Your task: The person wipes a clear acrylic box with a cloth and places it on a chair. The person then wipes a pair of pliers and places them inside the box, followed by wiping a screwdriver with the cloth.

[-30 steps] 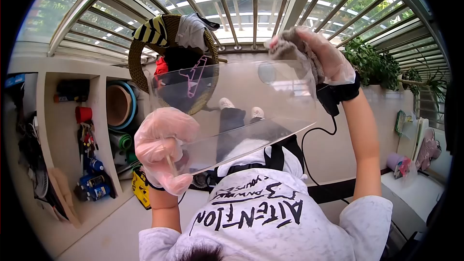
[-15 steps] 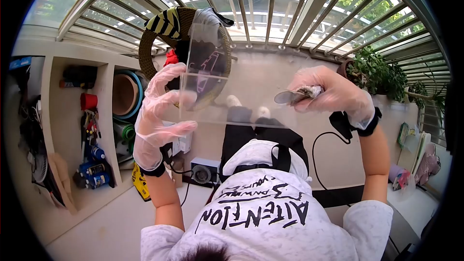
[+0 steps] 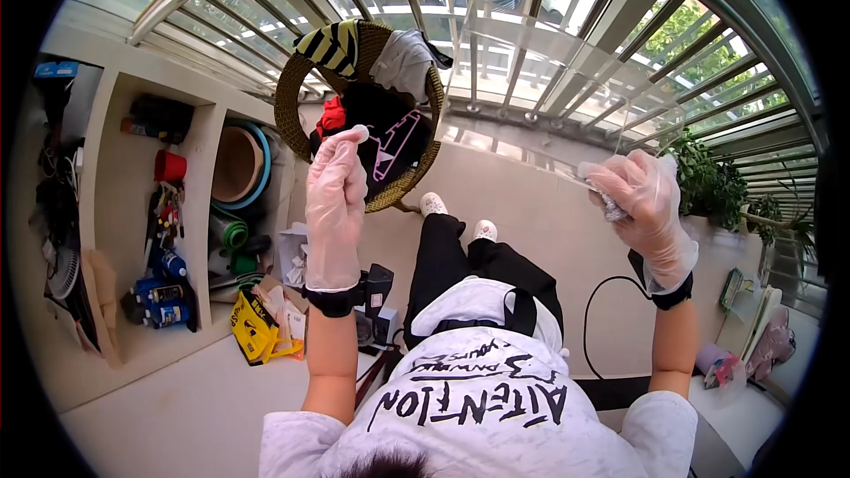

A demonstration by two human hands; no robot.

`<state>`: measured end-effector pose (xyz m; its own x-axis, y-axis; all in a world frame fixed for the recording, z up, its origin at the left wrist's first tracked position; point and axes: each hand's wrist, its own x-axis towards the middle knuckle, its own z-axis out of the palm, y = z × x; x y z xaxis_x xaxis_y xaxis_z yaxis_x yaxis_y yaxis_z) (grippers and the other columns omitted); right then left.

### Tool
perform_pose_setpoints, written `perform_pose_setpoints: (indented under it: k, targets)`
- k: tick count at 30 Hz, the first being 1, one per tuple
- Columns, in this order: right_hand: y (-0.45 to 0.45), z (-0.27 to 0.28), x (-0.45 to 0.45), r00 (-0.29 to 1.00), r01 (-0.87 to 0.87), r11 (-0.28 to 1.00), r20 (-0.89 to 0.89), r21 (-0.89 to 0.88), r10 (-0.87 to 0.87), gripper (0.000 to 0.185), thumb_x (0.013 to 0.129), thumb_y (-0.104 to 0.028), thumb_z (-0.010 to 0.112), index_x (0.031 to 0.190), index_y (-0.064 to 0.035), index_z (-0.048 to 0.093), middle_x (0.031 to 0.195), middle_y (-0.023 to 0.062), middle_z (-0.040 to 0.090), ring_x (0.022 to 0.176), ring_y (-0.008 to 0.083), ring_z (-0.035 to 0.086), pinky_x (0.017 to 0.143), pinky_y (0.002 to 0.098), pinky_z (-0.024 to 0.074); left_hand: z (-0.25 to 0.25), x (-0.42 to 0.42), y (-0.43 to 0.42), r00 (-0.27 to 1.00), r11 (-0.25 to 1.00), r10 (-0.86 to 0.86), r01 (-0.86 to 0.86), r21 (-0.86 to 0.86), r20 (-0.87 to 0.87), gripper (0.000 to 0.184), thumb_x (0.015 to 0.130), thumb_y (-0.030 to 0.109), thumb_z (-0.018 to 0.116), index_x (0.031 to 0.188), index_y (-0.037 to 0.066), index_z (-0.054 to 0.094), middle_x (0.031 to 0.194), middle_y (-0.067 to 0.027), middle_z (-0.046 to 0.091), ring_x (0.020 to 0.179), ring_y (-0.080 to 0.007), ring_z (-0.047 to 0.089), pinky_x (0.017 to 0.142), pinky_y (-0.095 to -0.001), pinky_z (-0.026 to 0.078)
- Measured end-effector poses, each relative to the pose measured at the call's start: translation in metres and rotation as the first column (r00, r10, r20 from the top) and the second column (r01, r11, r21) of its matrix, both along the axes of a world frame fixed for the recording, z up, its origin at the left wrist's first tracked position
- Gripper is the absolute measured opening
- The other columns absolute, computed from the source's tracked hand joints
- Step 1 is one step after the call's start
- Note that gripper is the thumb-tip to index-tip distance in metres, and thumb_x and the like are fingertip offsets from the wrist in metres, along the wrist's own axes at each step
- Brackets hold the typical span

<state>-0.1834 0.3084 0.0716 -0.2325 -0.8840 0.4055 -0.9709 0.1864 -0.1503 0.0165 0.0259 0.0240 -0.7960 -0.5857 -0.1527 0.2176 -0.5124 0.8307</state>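
Observation:
My left hand [image 3: 336, 199], in a clear plastic glove, is raised in front of the wicker basket [image 3: 431, 164] with its fingers drawn together. A small whitish bit shows at the fingertips; I cannot make out what it is. My right hand [image 3: 645, 212], gloved likewise, is closed around a crumpled grey-silver thing [image 3: 611, 205], most of it hidden in the palm. A large transparent sheet [image 3: 531, 62] slants up and left from beside the right hand, before the railing. Whether that hand grips the sheet too, I cannot tell.
The basket holds dark cloth, a pink hanger [image 3: 398, 143] and a striped cloth [image 3: 329, 46]. Shelves [image 3: 106, 150] with bottles and tubs line the left. A metal railing [image 3: 505, 18] curves ahead, green plants [image 3: 708, 177] stand right, and a black cable [image 3: 586, 319] lies on the floor.
The transparent sheet has shifted up and right, away from my left hand. My left fingers, spread before, are now together. My right hand has turned upward and moved slightly right; the grey oval end is hidden.

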Motion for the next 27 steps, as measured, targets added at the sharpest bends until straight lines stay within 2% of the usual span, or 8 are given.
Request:
perform_pose_setpoints:
  k: [5, 7, 11, 13, 15, 17, 20, 27]
  targets:
    - [0.007, 0.0, 0.003, 0.999, -0.026, 0.999, -0.028, -0.027, 0.025, 0.042, 0.054, -0.006, 0.066, 0.095, -0.0144, 0.062, 0.075, -0.0023, 0.056, 0.061, 0.0194, 0.049, 0.052, 0.0327, 0.0408, -0.01, -0.026, 0.019, 0.997, 0.997, 0.073, -0.073, -0.006, -0.026, 0.021, 0.088, 0.007, 0.052, 0.108, 0.001, 0.056, 0.071, 0.0029, 0.051, 0.05, -0.0013, 0.035, 0.044, -0.0124, 0.028]
    - [0.012, 0.0, 0.006, 0.996, -0.038, 0.999, -0.086, 0.017, 0.039, 0.042, 0.056, -0.007, 0.065, 0.097, -0.0154, 0.062, 0.076, -0.0032, 0.056, 0.061, 0.0181, 0.048, 0.052, 0.0311, 0.0408, -0.025, -0.04, 0.019, 0.977, 0.988, 0.092, -0.066, -0.136, 0.193, 0.02, 0.086, 0.011, 0.057, 0.103, 0.0, 0.059, 0.08, -0.0035, 0.061, 0.044, -0.0009, 0.038, 0.039, -0.0142, 0.026]
    - [0.023, 0.006, 0.01, 0.989, 0.005, 0.999, -0.145, 0.046, 0.002, 0.038, 0.059, -0.009, 0.064, 0.096, -0.0154, 0.062, 0.076, -0.0041, 0.054, 0.061, 0.016, 0.048, 0.052, 0.0296, 0.0405, -0.081, -0.059, 0.02, 0.97, 0.993, 0.061, -0.035, -0.115, 0.234, 0.019, 0.085, 0.02, 0.06, 0.089, 0.001, 0.064, 0.049, 0.005, 0.048, 0.037, -0.0008, 0.029, 0.036, -0.0184, 0.016]
    - [0.031, 0.008, 0.011, 0.991, 0.011, 0.999, -0.136, 0.043, -0.005, 0.035, 0.061, -0.011, 0.062, 0.095, -0.0155, 0.062, 0.077, -0.0046, 0.053, 0.063, 0.0145, 0.048, 0.052, 0.0281, 0.0407, -0.097, -0.066, 0.02, 0.975, 0.991, 0.033, -0.004, -0.133, 0.221, 0.025, 0.084, 0.016, 0.06, 0.106, 0.005, 0.06, 0.053, 0.0063, 0.047, 0.042, -0.0003, 0.034, 0.038, -0.0167, 0.02]
    - [0.038, 0.011, 0.011, 0.987, 0.023, 0.998, -0.162, 0.06, -0.013, 0.034, 0.061, -0.012, 0.062, 0.094, -0.0157, 0.062, 0.078, -0.0046, 0.052, 0.064, 0.014, 0.049, 0.052, 0.0274, 0.0413, -0.103, -0.069, 0.018, 0.967, 0.98, -0.137, 0.164, -0.113, 0.213, 0.059, 0.082, 0.008, 0.062, 0.135, 0.011, 0.036, 0.091, -0.003, 0.061, 0.073, -0.0063, 0.053, 0.062, -0.0185, 0.042]
    - [0.044, 0.013, 0.011, 0.983, 0.032, 0.996, -0.185, 0.077, -0.017, 0.033, 0.061, -0.012, 0.062, 0.094, -0.0158, 0.062, 0.079, -0.0046, 0.052, 0.065, 0.0134, 0.049, 0.053, 0.0268, 0.0419, -0.077, -0.079, 0.027, 0.943, 0.951, -0.275, 0.295, -0.093, 0.186, 0.083, 0.083, 0.009, 0.059, 0.143, 0.021, 0.003, 0.144, -0.0149, 0.017, 0.117, -0.0272, 0.043, 0.088, -0.0337, 0.041]
    - [0.051, 0.015, 0.01, 0.977, 0.032, 0.995, -0.214, 0.093, -0.011, 0.032, 0.06, -0.013, 0.062, 0.092, -0.0166, 0.061, 0.08, -0.0049, 0.052, 0.066, 0.013, 0.049, 0.054, 0.0261, 0.0431, -0.044, -0.086, 0.039, 0.933, 0.937, -0.348, 0.347, 0.026, 0.092, 0.084, 0.082, 0.042, 0.059, 0.143, 0.017, 0.006, 0.144, -0.0158, 0.015, 0.13, -0.0317, 0.022, 0.099, -0.0466, 0.03]
    - [0.054, 0.016, 0.01, 0.991, -0.081, 0.988, -0.095, 0.131, 0.094, 0.029, 0.059, -0.013, 0.063, 0.088, -0.0166, 0.06, 0.079, -0.0049, 0.053, 0.067, 0.0143, 0.05, 0.057, 0.0276, 0.043, -0.023, -0.109, 0.052, 0.908, 0.894, -0.418, 0.415, -0.168, 0.022, 0.084, 0.078, 0.031, 0.065, 0.142, 0.013, 0.012, 0.142, -0.0146, 0.02, 0.127, -0.0279, 0.03, 0.103, -0.0388, 0.026]
